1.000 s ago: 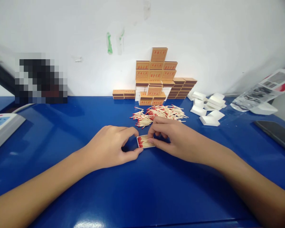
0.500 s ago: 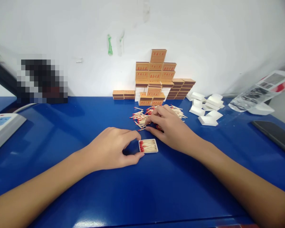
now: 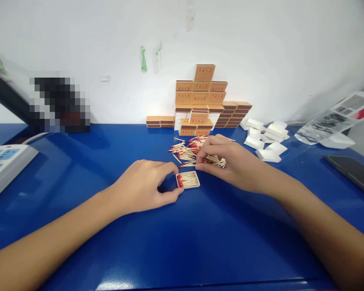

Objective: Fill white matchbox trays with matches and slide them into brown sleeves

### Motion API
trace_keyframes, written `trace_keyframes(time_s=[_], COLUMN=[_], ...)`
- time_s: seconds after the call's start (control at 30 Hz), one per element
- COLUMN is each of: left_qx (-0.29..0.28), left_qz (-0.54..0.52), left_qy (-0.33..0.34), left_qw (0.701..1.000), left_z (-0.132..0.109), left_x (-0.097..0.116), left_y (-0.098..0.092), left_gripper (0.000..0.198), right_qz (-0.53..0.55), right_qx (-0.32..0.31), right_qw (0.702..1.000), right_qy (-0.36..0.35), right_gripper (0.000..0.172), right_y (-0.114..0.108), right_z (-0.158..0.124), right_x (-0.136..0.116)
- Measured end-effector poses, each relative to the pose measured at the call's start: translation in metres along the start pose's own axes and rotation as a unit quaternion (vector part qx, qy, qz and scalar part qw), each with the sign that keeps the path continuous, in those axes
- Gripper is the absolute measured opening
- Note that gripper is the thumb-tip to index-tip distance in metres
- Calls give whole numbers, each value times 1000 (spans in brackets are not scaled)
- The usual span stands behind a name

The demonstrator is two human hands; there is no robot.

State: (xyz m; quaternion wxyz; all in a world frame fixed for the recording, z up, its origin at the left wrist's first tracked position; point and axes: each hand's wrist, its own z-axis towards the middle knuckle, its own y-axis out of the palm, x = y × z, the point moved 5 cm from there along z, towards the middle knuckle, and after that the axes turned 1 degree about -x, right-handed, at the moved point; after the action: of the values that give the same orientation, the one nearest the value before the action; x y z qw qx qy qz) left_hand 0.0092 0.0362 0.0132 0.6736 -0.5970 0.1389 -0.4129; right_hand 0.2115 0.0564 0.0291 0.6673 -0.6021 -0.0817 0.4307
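Okay, left hand (image 3: 144,186) rests on the blue table (image 3: 115,250), with thumb and index finger curled around the left end of the match tray (image 3: 188,180), pinching it in place. Tray lies flat on the table, just right of that hand and just below-left of the right hand (image 3: 232,163). The right hand's fingertips are near the tray's far right corner; cannot tell if they touch it.

Tray is a small white open box. Matches lie in it side by side, red heads all at the left end, sticks running right. Looks about full, exact fill hard to tell.

Right hand is closed on a bunch of matches (image 3: 216,160), gripped between thumb and fingers, stick ends poking out on the right under the fingers. It sits at the near edge of the loose match pile (image 3: 183,151), which is scattered on the table just behind the tray, heads pointing different ways.

Behind the pile, against the white wall, is a stack of closed orange matchboxes (image 3: 200,99) built up in tiers. A short row of boxes (image 3: 160,121) lies to its left. Right of the stack is a cluster of white box pieces (image 3: 267,137), insides not visible.

Far right: clear plastic bag (image 3: 327,123) and a dark phone (image 3: 353,171) flat on the table. Far left: white power strip (image 3: 6,159).
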Motion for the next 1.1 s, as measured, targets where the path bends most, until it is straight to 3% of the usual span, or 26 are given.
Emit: trace_keyframes(time_s=[0.17,1.1], left_qx=[8,-4], left_qz=[1,-12], left_qy=[-6,15], left_qw=[1000,1000], left_z=[1,-1], left_x=[0,4], left_y=[0,0], left_gripper=[22,22], right_qz=[25,54], right_qx=[-77,-83], right_qw=[997,994], right_qy=[2,38], right_gripper=[8,8], right_y=[2,16], right_z=[-6,-8], right_x=[-10,-18])
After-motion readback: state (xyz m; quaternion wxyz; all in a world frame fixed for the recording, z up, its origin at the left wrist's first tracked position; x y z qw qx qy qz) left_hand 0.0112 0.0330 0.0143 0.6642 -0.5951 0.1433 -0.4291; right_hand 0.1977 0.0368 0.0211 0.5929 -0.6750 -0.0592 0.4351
